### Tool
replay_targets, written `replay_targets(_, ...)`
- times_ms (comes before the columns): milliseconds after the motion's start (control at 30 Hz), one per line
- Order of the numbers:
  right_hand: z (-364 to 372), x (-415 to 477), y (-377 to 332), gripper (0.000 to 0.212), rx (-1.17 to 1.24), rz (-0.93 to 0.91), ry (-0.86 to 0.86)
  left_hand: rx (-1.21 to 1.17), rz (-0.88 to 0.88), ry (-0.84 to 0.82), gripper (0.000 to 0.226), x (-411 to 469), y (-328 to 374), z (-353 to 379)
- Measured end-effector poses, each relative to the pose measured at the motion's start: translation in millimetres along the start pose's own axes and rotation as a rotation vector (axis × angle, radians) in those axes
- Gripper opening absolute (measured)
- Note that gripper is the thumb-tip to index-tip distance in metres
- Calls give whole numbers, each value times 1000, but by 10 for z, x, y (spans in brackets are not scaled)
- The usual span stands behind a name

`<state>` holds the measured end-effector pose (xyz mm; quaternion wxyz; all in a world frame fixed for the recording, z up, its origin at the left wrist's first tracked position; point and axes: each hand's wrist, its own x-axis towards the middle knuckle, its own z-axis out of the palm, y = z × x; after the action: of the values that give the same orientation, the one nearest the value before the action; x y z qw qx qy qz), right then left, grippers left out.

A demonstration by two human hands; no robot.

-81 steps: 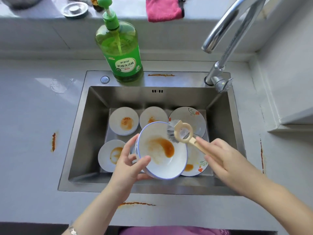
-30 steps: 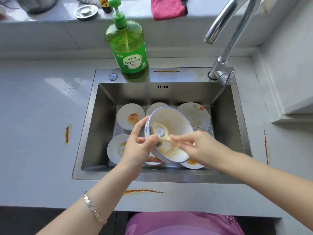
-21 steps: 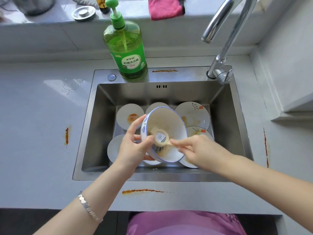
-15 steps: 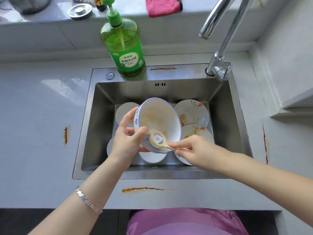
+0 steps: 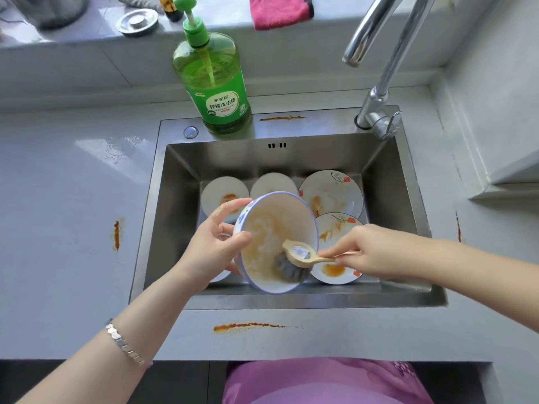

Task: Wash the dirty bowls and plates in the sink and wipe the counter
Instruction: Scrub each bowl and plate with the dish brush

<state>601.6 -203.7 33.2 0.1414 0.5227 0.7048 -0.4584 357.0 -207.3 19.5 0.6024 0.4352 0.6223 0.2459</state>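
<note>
1. Since the earliest frame, the brush [image 5: 297, 253] has gone from the rim of the bowl [image 5: 271, 225] to low inside it, and the orange blotch there is now a thin smear.
2. Nearest, a purple garment [image 5: 326, 380] shows below the front edge of the surface [image 5: 58, 228], which carries an orange streak [image 5: 248, 326].
3. With a bracelet [image 5: 125, 344] on its wrist, the left hand [image 5: 214, 249] grips the bowl's left rim, thumb inside and fingers round the outer wall. The bowl is tilted with its opening toward the camera, above the sink [image 5: 180, 199].
4. At the bowl's right, the right hand [image 5: 367, 252] pinches the brush's wooden handle between thumb and fingertips, bristles against the lower inner wall.
5. On the sink floor beyond lie stained dishes: two flowered plates [image 5: 331, 193] at the right and two small plain dishes [image 5: 224, 193] at the back.
6. Farther back, a green soap bottle [image 5: 213, 80] stands on the sink's back rim, with the faucet [image 5: 379, 71] at the right corner.
7. A pink cloth [image 5: 280, 10] and a metal strainer plug [image 5: 137, 21] rest on the ledge behind.
</note>
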Motion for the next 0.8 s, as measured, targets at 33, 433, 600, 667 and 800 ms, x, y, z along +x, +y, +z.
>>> replay_targets(33,-2,-34,58,30,-68,18,27,19,-9,4,44,-1,-17,-20)
replay_targets(433,384,268,164,32,973,162,376,14,-112,-118,38,69,22,21)
replay_targets(600,425,250,157,17,1206,148,332,56,-70,-113,35,177,176,44)
replay_targets(667,441,251,139,13,1264,177,404,28,-35,-89,39,216,193,54)
replay_targets(800,480,267,115,9,1394,237,524,-154,148,97,39,127,-3,235)
